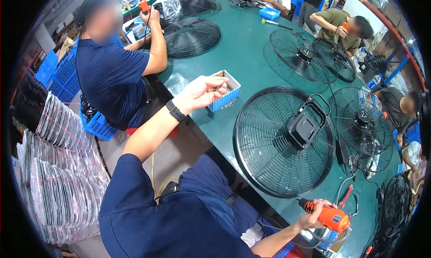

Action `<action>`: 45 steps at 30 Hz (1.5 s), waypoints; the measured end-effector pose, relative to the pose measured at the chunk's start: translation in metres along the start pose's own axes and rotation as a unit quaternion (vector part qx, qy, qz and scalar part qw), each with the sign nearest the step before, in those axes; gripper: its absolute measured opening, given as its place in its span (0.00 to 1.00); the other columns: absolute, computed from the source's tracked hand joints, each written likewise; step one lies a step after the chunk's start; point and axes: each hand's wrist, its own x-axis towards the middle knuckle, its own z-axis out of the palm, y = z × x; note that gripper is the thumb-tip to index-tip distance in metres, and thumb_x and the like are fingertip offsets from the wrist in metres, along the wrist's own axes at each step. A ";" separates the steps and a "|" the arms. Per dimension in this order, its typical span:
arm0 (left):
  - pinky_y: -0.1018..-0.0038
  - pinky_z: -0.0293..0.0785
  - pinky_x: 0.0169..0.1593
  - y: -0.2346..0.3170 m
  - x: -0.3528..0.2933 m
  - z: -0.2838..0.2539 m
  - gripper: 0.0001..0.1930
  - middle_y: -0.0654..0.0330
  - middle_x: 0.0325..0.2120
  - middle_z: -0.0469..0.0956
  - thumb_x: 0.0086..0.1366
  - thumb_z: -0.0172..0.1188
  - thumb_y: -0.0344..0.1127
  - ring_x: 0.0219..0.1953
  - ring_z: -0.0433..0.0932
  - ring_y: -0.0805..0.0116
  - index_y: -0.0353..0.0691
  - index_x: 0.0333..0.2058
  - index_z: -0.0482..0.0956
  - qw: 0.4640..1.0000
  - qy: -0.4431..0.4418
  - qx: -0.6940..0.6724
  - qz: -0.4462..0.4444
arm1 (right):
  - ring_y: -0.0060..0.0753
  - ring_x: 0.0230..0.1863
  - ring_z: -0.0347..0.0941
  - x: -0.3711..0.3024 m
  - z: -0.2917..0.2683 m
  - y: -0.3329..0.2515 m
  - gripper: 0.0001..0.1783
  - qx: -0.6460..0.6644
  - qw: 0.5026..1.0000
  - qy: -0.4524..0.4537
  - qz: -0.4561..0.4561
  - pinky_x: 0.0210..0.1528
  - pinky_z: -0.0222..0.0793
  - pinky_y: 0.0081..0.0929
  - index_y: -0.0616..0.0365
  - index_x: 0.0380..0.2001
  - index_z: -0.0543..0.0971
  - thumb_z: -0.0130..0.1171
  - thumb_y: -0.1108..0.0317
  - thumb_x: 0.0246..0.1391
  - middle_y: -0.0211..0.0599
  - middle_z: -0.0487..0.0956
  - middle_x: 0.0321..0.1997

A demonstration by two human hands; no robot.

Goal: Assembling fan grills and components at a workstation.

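My left hand [204, 92] is raised over a small blue box [223, 101] at the near left edge of the table, its fingers curled around some small dark screws [217, 89]. More small metal pieces lie in the box and on the table beside it. In my right hand [313, 218] is an orange and black electric screwdriver [332, 218], held near the table's front edge with its tip pointing left. Between my hands a round black fan [283, 141] lies flat, its wire grille around a black motor housing [307, 125] with a handle.
Across the green table [242, 38] lie more fan grilles [193, 35] and fans [362, 119]. Red-handled pliers [345, 196] and a grey cable are at the right. A person in navy [112, 65] works at my left; others stand around the far side. Stacked grilles [67, 181] fill the left floor.
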 end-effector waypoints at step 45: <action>0.79 0.56 0.21 -0.094 -0.003 -0.042 0.41 0.66 0.10 0.59 0.46 0.70 0.27 0.14 0.54 0.78 0.37 0.61 0.63 0.837 -0.079 0.525 0.128 | 0.19 0.11 0.63 0.049 0.078 0.023 0.32 -0.522 0.797 -0.114 0.280 0.14 0.60 0.19 0.48 0.55 0.69 0.67 0.62 0.46 0.28 0.72 0.22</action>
